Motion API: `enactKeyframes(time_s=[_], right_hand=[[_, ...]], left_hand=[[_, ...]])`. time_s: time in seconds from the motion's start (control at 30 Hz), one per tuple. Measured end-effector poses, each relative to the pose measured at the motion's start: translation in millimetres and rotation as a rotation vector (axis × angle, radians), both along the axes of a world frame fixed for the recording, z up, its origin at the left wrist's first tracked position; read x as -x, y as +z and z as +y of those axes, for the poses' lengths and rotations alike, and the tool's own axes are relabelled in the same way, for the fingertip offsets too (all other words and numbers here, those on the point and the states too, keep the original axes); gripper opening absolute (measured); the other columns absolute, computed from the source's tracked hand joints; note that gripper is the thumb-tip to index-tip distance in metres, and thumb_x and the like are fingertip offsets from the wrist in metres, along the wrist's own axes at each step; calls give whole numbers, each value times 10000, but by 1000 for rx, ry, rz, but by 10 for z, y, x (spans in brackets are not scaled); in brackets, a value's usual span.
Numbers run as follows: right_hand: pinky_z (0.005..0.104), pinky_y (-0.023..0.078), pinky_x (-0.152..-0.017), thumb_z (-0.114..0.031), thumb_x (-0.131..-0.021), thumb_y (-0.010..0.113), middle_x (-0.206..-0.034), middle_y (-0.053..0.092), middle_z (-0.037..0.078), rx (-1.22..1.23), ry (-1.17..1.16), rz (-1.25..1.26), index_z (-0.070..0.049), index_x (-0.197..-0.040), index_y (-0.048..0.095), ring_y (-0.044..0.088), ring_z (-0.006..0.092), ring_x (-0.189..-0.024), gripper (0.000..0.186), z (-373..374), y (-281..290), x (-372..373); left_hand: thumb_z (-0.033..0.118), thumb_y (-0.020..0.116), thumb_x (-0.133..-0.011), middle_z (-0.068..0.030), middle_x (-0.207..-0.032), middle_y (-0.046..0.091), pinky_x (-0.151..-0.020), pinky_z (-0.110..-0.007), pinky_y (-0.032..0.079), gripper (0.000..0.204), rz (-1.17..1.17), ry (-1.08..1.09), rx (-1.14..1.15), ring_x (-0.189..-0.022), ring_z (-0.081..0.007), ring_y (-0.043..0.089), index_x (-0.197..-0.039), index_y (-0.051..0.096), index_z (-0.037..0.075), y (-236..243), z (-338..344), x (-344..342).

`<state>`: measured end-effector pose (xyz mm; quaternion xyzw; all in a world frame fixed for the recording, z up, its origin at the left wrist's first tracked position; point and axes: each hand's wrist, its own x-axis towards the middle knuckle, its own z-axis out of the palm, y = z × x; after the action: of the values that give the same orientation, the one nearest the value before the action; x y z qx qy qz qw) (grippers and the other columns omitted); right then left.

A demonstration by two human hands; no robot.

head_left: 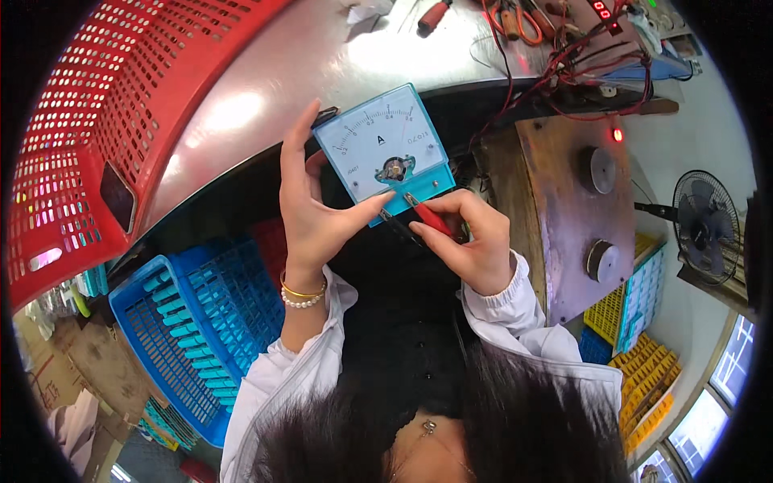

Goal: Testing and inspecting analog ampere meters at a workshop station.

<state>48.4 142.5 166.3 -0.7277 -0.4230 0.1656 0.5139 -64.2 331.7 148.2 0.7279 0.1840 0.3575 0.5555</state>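
My left hand [310, 209] grips a square analog panel ammeter [377, 138] with a white dial and turquoise case, tilted in front of my chest. Its thumb presses the lower edge and its index finger reaches up the left side. In my right hand [475, 241] is a red alligator clip [430, 216], pinched between thumb and fingers, its metal tip touching the turquoise strip below the dial. A dark clip [396, 222] lies beside it at the meter's bottom edge, partly hidden by my fingers. Behind the meter's upper left corner a small dark piece [324, 117] shows.
A red perforated basket [169, 88] stands on the shiny bench [250, 97] at left. Below it, a blue crate [145, 302] holds several turquoise meters. Red and black wires [564, 68] tangle at the far right near pliers. A metal panel with knobs [564, 209] and a fan [704, 217] stand right.
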Motion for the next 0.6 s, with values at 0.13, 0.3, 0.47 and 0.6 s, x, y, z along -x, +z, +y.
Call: enactKeyframes(time_s=[0.13,0.3,0.47,0.6], right_hand=[[258,454,-561,-49,-796,846,-829,656,71,28,-24,40,-11,-1011,695,583,131,-617,265,-258,-157,14],[257,447,-556,-45,-800,845,-830,654,62,31,-45,90,-13,-1022,691,557,118,-603,272,-486,-291,35],[256,442,-554,-46,-803,845,-825,653,59,29,-70,92,-12,-1028,687,544,113,-598,278,-580,-334,-34],[249,440,-556,-38,-800,848,-814,650,59,10,-92,69,-11,-1023,685,534,103,-600,277,-545,-284,-93]], left_hand=[[157,951,-608,-141,-1480,457,-1085,-399,464,1123,0,-75,39,-1321,-245,524,-1544,350,3,-163,-187,-92],[194,962,-602,-132,-1502,437,-1084,-390,459,1168,51,-128,24,-1337,-237,507,-1564,326,12,-232,-330,-153],[223,973,-597,-133,-1508,431,-1070,-381,466,1202,68,-168,16,-1351,-237,493,-1581,308,40,-269,-392,-279],[218,972,-602,-136,-1510,429,-1071,-386,468,1200,68,-156,-10,-1351,-240,496,-1585,305,49,-222,-355,-343]])
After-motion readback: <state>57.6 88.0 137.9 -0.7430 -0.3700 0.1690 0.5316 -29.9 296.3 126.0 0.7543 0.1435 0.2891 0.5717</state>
